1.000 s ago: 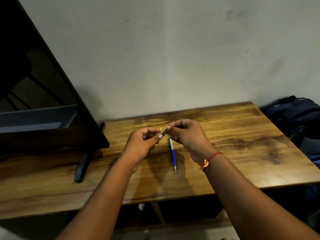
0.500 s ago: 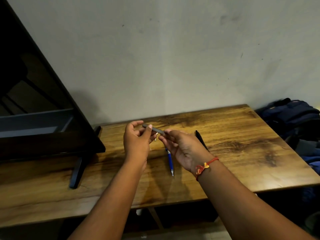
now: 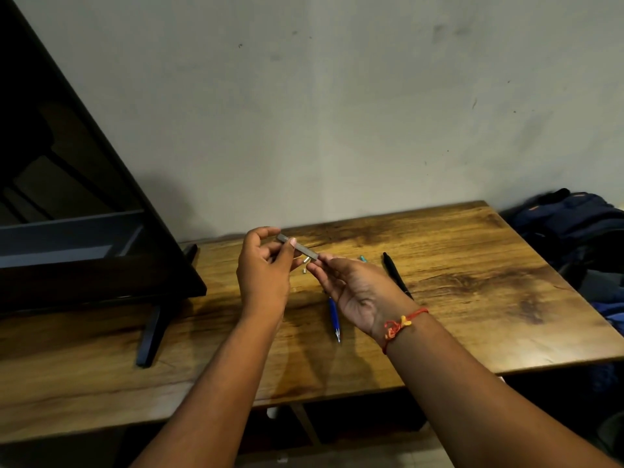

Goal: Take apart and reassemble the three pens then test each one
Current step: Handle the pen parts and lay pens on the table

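Observation:
A slim grey pen barrel [image 3: 299, 247] is held above the wooden table [image 3: 472, 298] between both hands. My left hand [image 3: 263, 275] pinches its far end with thumb and fingers; my right hand [image 3: 354, 288], palm up, grips its near end with the fingertips. A small silver part [image 3: 306, 260] shows just under the barrel, and a tiny piece [image 3: 303, 271] lies on the table below. A blue pen [image 3: 334, 317] lies on the table under my right hand. A black pen [image 3: 396, 275] lies to the right, with a small teal piece [image 3: 363, 258] beside it.
A dark monitor [image 3: 67, 197] on a black stand [image 3: 152, 332] fills the left side of the table. The grey wall runs behind. A dark blue backpack [image 3: 570, 224] sits off the table's right edge.
The hands have gone from fingertip-to-fingertip to drawing the grey barrel out lengthwise; my right hand turned palm up, uncovering the black pen and teal piece.

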